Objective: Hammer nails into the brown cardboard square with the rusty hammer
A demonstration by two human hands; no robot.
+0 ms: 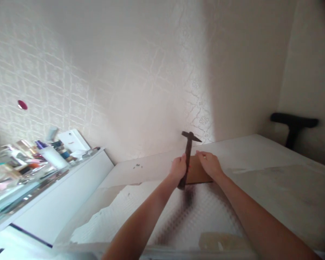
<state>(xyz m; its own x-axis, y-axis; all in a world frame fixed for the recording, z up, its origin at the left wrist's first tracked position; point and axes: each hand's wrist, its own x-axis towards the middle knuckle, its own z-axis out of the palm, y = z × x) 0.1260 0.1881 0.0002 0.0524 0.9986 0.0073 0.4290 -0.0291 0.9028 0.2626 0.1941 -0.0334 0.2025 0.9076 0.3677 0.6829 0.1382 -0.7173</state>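
My left hand (178, 168) is closed around the wooden handle of a hammer (189, 148), held upright with its dark metal head at the top. Just right of the handle is a flat brown board (199, 174), a thin panel with a dark lower edge. At the board's upper right corner, the fingers of my right hand (209, 163) are bent and gripping its edge; whether they also pinch something small cannot be made out. Several tiny dark pieces that look like nails (137, 166) lie on the white surface to the left.
White bubble-textured wrap (119, 202) covers part of the white tabletop (243, 151). On the left stands a white cabinet (70, 195), its top crowded with bottles and a white box (73, 141). A black T-shaped object (294, 122) rises at the right. Behind is a patterned wall (141, 90).
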